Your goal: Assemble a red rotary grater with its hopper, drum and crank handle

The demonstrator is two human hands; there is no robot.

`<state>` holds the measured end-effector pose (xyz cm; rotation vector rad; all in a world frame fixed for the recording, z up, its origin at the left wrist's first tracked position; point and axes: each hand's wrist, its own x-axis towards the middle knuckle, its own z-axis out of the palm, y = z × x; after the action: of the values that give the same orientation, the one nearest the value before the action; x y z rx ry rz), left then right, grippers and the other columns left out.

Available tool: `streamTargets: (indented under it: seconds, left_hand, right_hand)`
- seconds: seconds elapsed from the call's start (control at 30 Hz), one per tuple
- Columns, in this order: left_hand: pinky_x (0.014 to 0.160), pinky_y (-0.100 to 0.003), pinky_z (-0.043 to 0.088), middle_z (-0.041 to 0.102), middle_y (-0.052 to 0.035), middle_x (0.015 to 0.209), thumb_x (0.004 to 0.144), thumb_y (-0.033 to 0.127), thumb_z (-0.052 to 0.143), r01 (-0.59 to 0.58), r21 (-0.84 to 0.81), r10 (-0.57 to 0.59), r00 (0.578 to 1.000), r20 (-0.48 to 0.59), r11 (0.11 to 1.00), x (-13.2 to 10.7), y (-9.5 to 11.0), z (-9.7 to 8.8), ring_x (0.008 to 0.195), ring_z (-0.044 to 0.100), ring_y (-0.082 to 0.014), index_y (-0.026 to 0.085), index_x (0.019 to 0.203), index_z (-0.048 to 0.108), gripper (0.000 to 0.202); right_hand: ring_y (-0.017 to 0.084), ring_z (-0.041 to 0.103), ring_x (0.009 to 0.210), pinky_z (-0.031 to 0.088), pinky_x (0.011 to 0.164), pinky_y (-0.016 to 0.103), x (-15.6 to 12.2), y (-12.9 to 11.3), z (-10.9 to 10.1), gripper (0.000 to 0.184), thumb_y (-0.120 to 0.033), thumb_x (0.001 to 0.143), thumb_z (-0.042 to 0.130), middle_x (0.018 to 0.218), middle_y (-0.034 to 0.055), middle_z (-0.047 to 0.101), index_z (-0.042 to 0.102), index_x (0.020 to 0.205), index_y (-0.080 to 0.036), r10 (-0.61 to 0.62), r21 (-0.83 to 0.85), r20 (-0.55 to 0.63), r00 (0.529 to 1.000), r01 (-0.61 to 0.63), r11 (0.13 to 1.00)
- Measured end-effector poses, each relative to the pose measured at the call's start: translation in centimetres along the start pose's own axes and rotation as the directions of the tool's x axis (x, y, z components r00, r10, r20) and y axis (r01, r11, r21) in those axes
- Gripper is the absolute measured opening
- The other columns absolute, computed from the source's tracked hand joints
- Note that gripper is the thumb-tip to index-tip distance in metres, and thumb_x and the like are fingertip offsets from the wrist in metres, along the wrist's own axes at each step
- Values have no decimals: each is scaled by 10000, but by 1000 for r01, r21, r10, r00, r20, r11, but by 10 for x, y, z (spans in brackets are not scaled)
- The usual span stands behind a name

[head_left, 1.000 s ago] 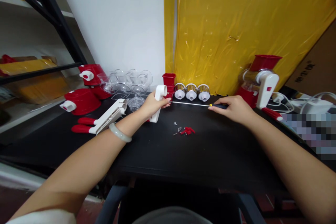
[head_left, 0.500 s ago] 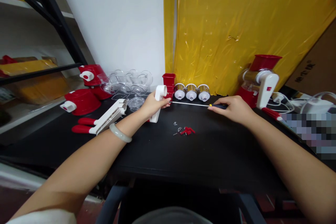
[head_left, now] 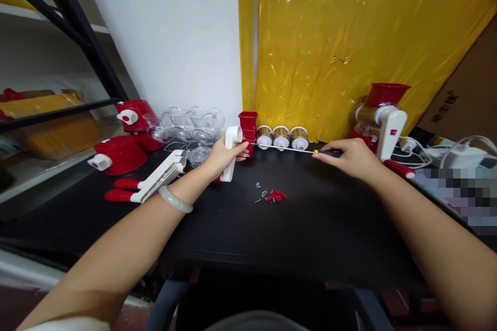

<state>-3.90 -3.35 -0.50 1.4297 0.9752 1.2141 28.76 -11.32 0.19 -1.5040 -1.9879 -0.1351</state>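
Note:
My left hand (head_left: 225,156) is closed around a white crank handle (head_left: 233,137), held upright above the black table with a bit of its red grip showing below. In my right hand (head_left: 347,155) is a screwdriver (head_left: 285,148), gripped by its dark handle with a yellow collar. Its long shaft points left, and the tip meets the crank handle near my left fingertips; the exact contact is hidden. On the table below lie small red plastic pieces (head_left: 276,196) and several small metal screws or pins (head_left: 258,185).
Two more white crank handles with red grips (head_left: 161,178) lie left, near red grater bases (head_left: 120,155) and clear plastic parts (head_left: 194,121). Behind are a red hopper (head_left: 247,124) and three grater drums (head_left: 280,137). An assembled rotary grater (head_left: 382,119) and white cables (head_left: 462,152) stand right.
The screwdriver's handle end has shifted slightly right with my right hand, and its shaft tilts a little more. My left hand keeps hold of the crank handle. The view has shifted slightly.

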Motion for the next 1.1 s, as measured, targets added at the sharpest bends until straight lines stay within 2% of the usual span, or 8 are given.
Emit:
streamTargets:
  seconds: [0.13, 0.23, 0.4, 0.57, 0.73, 0.93, 1.1]
  left_hand:
    - [470, -210, 456, 567, 59, 524, 748, 214, 738, -113, 58, 115, 993, -27, 992, 1, 1, -2, 446, 540, -87, 153, 865, 542, 236]
    - [442, -213, 401, 498, 87, 472, 757, 274, 716, -222, 50, 222, 975, 10, 974, 1, 2, -3, 403, 468, -81, 171, 838, 517, 238]
    - [558, -251, 455, 518, 62, 521, 776, 417, 688, -372, -26, 373, 925, 76, 928, -2, -1, -2, 488, 513, -101, 184, 806, 499, 302]
    - [605, -263, 480, 542, 62, 630, 783, 422, 689, -423, -10, 422, 902, 88, 906, -6, -7, -2, 551, 550, -111, 212, 988, 451, 378]
    - [610, -259, 491, 530, 49, 728, 786, 384, 685, -467, -29, 468, 881, 63, 884, -10, -8, -1, 588, 566, -106, 223, 991, 416, 375]
    - [700, -264, 479, 524, 43, 736, 782, 335, 684, -519, 174, 529, 849, -12, 837, -14, -5, -2, 657, 551, -117, 226, 943, 424, 324]
    - [770, -291, 474, 549, 8, 799, 843, 317, 625, -607, 264, 623, 782, 32, 749, -12, -9, -4, 744, 567, -137, 220, 936, 429, 238]
  right_hand:
    - [226, 722, 756, 526, 655, 316, 0, 0, -1, 355, -556, 807, 635, 839, 43, 771, 752, 801, -221, -10, 13, -61, 998, 11, 1000]
    - [226, 719, 753, 534, 670, 324, -1, -3, -2, 347, -541, 818, 632, 832, 54, 767, 743, 802, -212, -48, 13, -105, 993, 50, 999]
    - [225, 717, 745, 550, 686, 326, -4, -7, -4, 311, -510, 822, 639, 834, 64, 762, 730, 803, -213, -132, 31, -150, 980, 138, 990]
    - [219, 713, 729, 550, 688, 329, -7, -15, -10, 245, -462, 815, 659, 802, 55, 755, 719, 792, -226, -190, 50, -174, 966, 202, 978]
    - [215, 710, 725, 545, 682, 322, -8, -22, -11, 231, -458, 806, 673, 805, 53, 753, 711, 791, -231, -209, 66, -154, 966, 221, 973]
    - [203, 703, 713, 534, 665, 310, -8, -25, -11, 226, -449, 813, 671, 788, 46, 747, 711, 796, -227, -213, 75, -120, 970, 223, 972]
    - [197, 702, 710, 534, 669, 299, -8, -26, -11, 234, -449, 815, 669, 788, 43, 747, 715, 796, -221, -214, 68, -115, 970, 223, 973]
